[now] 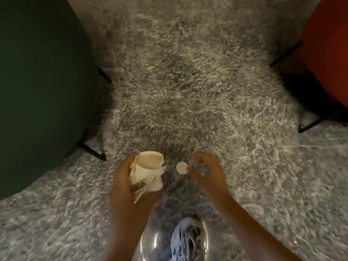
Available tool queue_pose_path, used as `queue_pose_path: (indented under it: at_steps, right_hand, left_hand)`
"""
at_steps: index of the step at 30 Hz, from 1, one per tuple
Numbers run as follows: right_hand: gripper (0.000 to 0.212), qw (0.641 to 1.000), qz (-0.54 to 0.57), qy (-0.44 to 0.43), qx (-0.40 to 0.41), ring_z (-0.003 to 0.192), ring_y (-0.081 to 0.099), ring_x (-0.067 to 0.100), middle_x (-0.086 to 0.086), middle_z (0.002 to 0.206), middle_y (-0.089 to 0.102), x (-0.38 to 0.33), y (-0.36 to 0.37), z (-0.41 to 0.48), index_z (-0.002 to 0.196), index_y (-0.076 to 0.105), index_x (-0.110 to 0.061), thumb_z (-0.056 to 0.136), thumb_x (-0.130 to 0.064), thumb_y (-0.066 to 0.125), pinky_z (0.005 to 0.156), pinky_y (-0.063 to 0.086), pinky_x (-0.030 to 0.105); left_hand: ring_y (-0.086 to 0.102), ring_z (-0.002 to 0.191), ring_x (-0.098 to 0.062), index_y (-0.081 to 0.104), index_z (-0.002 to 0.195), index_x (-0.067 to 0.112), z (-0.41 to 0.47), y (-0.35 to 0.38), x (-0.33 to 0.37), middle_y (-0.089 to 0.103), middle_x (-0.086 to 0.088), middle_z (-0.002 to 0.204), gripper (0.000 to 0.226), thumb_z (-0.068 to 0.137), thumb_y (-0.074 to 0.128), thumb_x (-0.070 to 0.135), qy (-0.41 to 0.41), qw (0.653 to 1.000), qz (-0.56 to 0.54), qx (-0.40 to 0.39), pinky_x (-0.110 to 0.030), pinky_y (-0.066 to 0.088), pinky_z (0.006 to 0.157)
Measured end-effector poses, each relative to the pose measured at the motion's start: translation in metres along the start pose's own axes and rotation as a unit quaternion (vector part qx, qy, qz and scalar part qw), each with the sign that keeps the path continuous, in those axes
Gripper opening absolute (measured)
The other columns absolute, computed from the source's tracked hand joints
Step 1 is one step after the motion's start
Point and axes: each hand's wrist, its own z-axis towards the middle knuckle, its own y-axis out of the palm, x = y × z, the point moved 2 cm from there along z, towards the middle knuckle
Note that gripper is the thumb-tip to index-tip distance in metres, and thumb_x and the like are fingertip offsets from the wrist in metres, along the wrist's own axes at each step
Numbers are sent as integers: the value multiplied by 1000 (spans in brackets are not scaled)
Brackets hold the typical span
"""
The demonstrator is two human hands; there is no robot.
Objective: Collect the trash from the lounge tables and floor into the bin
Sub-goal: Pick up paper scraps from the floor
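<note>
Paper cup (148, 162) with crumpled paper, held over the shaggy rug (169, 72).
I see the left hand (124, 178) curled round it — the right hand (205, 172) pinches a small white disc (182, 167), perhaps a lid, just beside.

Lounge; shag rug (178, 81); green chair (37, 81); red chair (327, 44)

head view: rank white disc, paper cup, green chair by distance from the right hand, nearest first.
From the right hand:
1. white disc, at its fingertips, just to the left.
2. paper cup, further left, gripped by the left hand.
3. green chair, far left, well past the cup.
</note>
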Motion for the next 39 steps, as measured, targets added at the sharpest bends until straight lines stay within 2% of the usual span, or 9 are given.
queue_pose_path:
  at_steps: [7, 11, 15, 21, 23, 26, 30, 35, 39]
  right_hand:
    - [36, 1000, -21, 23, 2, 87, 47, -21, -15, 94, 52, 144, 81, 56, 103, 56, -26, 75, -14, 74, 69, 31, -6]
    - [42, 996, -78, 41, -18, 97, 52, 8, -2, 105, 58, 195, 112, 76, 113, 59, -15, 75, -22, 75, 84, 37, 17]
    - [55, 977, -199, 40, -61, 115, 41, 21, 1, 121, 52, 221, 137, 86, 123, 53, -20, 74, -28, 74, 89, 21, 29]
    - [15, 979, -176, 84, -59, 96, 49, 22, 0, 92, 52, 226, 130, 81, 85, 58, -16, 77, -18, 71, 88, 25, 34]
    - [15, 985, -128, 104, -47, 81, 51, 16, -6, 78, 49, 212, 114, 69, 76, 56, -15, 80, -19, 70, 79, 37, 28]
    - [9, 993, -83, 79, -14, 70, 52, 9, -7, 72, 55, 165, 74, 46, 78, 65, -10, 78, -15, 72, 59, 33, 12]
    - [21, 998, -31, 21, -50, 69, 50, -10, -23, 68, 49, 64, -4, 12, 67, 61, -23, 67, -9, 78, 65, 34, 5]
    - [22, 995, 82, -3, -52, 73, 58, -4, -13, 76, 61, -69, -99, -20, 71, 62, -20, 67, -6, 78, 72, 40, 9]
    - [24, 990, 143, -4, -5, 72, 58, -3, -13, 70, 63, -154, -175, -31, 69, 63, -19, 66, 1, 77, 72, 42, 10]
  left_hand:
    - [60, 105, -12, 43, 131, 33, 46, 68, -129, 56, 3, 123, 67, 71, 72, 26, 5, 1000, -9, 1, -20, 54, 73]
    - [59, 110, -16, 41, 136, 25, 57, 99, -179, 54, 0, 128, 71, 75, 77, 24, -17, 1000, 2, -10, -25, 55, 80]
    - [58, 112, -18, 40, 137, 21, 64, 114, -211, 54, -2, 129, 72, 76, 78, 20, -43, 999, 6, -14, -37, 55, 84]
    - [60, 104, -12, 40, 132, 31, 47, 120, -211, 56, -1, 124, 68, 77, 77, 14, -49, 999, 16, -19, -21, 54, 73]
    - [61, 102, -21, 42, 133, 25, 39, 116, -198, 56, -6, 123, 66, 77, 76, 15, -52, 998, 16, -19, -32, 56, 72]
    - [60, 105, -22, 43, 134, 19, 28, 102, -160, 55, -7, 123, 69, 75, 78, 11, -47, 999, 19, -14, -32, 55, 75]
    - [59, 106, -22, 43, 133, 14, 18, 81, -78, 55, -10, 122, 68, 74, 78, 11, -35, 999, 24, -19, -34, 55, 80]
    - [60, 109, -21, 42, 135, 17, 1, 56, 57, 56, -6, 125, 72, 72, 76, 18, -24, 996, -10, -86, -48, 55, 82]
    - [65, 99, -10, 46, 131, 24, -8, 44, 171, 63, 7, 114, 72, 69, 82, 20, -22, 988, -70, -136, -29, 57, 73]
